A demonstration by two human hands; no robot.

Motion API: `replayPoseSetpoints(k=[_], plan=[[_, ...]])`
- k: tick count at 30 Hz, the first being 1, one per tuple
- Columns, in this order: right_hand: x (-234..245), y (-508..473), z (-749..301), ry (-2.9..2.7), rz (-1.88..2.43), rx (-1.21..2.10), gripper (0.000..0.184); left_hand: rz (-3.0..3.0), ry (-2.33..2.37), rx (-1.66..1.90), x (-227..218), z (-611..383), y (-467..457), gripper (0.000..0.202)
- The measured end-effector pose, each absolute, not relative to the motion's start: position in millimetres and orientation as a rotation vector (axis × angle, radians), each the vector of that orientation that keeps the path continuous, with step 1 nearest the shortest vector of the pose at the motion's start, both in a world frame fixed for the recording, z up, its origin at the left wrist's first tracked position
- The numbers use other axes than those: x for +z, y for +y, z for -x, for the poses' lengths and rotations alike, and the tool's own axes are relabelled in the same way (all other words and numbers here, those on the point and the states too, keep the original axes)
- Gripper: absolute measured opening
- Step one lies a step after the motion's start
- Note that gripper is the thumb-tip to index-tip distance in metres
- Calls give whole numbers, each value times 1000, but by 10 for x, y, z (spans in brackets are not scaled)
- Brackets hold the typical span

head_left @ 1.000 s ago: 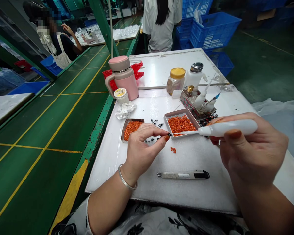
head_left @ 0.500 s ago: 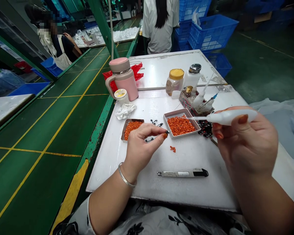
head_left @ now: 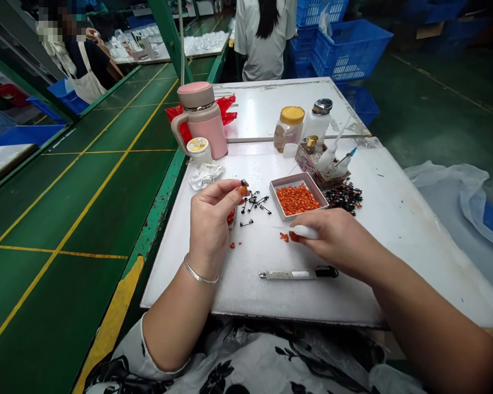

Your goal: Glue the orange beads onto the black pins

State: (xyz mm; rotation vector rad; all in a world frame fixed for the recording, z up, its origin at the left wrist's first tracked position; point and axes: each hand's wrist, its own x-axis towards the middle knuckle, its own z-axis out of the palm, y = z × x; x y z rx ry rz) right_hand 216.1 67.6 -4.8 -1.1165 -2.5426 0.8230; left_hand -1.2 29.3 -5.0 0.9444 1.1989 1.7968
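Observation:
My left hand (head_left: 208,224) pinches a small black piece (head_left: 244,183) between thumb and forefinger, raised above the table. In my right hand (head_left: 340,243) is a white squeeze bottle (head_left: 306,232) with a thin nozzle, lowered to the table and pointing left near a few loose orange chips (head_left: 284,237). Just behind it stands a shallow box (head_left: 274,201) of orange chips (head_left: 298,199). Thin black parts (head_left: 252,202) lie scattered beside my left hand, which mostly hides a second container of orange chips (head_left: 230,218).
A pen-like tool (head_left: 298,274) lies in front. Black and orange pieces (head_left: 345,197) are heaped right of the box, near a holder of bottles (head_left: 322,167). Behind stand a pink flask (head_left: 207,128), a yellow-lidded jar (head_left: 290,128) and a pump bottle (head_left: 319,117). A green conveyor (head_left: 86,219) runs left.
My right hand has brought the squeeze bottle down and left, from in the air to the loose chips. My left hand has moved left and up with the black piece.

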Motion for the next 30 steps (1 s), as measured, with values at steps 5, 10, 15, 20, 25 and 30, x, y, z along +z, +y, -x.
replayPoseSetpoints(k=[5,10,15,20,25,30], plan=[[-184,622,-2074,-2748,1327,500,17,-962,1211,1837,-35,40,274,10],[-289,552,-2067,-2762,1375,435,19,-1008,1199,1863,-15,41,263,8],[-386,524,-2055,-2720,1337,477,20,-1005,1179,1886,-21,40,268,8],[-435,559,-2081,-2673,1269,587,18,-1011,1226,1868,-27,30,271,9],[-438,572,-2102,-2683,1256,612,19,-1043,1275,1818,-27,0,258,9],[-395,549,-2091,-2733,1324,534,22,-1062,1317,1796,-36,-23,248,13]])
